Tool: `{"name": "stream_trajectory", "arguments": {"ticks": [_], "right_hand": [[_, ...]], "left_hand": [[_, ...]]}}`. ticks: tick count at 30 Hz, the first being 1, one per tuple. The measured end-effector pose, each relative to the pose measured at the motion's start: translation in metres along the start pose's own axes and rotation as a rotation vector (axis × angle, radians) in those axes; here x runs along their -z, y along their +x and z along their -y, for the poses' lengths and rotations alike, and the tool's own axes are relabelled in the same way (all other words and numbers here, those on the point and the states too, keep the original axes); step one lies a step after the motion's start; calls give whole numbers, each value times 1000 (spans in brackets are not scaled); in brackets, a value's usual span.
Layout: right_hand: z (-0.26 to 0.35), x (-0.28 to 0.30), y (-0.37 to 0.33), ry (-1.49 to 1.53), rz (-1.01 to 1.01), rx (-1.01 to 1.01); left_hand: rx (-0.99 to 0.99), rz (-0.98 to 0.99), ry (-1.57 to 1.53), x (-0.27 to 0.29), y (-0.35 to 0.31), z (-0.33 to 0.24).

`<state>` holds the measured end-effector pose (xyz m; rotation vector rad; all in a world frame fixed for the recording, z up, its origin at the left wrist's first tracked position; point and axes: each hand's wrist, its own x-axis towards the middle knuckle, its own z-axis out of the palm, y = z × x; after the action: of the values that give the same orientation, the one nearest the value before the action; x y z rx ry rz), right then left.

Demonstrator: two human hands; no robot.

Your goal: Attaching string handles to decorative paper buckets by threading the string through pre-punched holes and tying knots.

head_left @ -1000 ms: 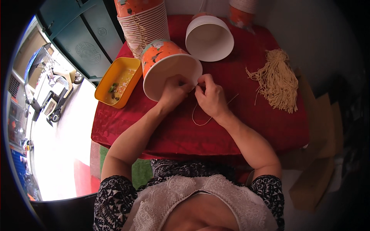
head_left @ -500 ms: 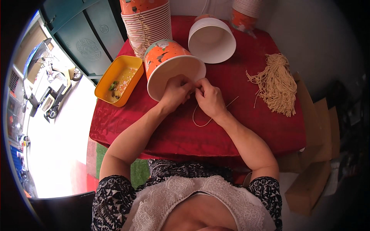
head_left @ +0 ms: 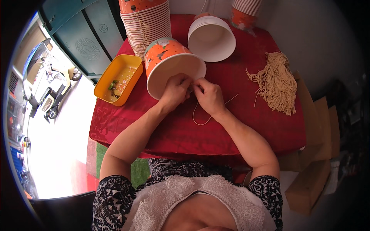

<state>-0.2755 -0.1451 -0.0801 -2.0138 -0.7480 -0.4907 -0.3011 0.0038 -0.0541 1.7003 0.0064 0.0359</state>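
Observation:
An orange patterned paper bucket [head_left: 165,54] lies tilted on the red-covered table, its white mouth facing me. Across the lower part of that mouth, my left hand [head_left: 177,91] is closed at the rim; its fingertips are partly hidden. My right hand [head_left: 209,96] pinches a thin beige string [head_left: 194,119] at the rim, close against the left fingers. The string loops down onto the cloth, and its loose end shows beyond my right wrist. Whether it passes through the bucket wall I cannot tell.
Left of the bucket sits a yellow tray [head_left: 101,91] with small scraps. A tall stack of buckets [head_left: 148,29] rises behind it, with white-mouthed nested buckets [head_left: 212,40] to the right. A bundle of beige strings [head_left: 278,86] lies at the right; cardboard boxes [head_left: 308,186] stand beside the table.
The fingers of my right hand have shifted slightly at the bucket's rim, still pinching the string. My left hand stays at the same place on the bucket.

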Motion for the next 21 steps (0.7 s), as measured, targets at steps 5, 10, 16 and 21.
{"name": "stream_trajectory", "arguments": {"ticks": [5, 10, 16, 21], "right_hand": [[-4, -3, 1, 61, -12, -85], [-3, -1, 2, 40, 5, -87], [-2, -1, 1, 28, -1, -78], [3, -2, 1, 19, -15, -92]], "left_hand": [[-78, -5, 112, 2, 0, 1], [-283, -18, 325, 10, 3, 9], [-434, -66, 531, 9, 3, 12], [-294, 18, 568, 11, 0, 6]]}}
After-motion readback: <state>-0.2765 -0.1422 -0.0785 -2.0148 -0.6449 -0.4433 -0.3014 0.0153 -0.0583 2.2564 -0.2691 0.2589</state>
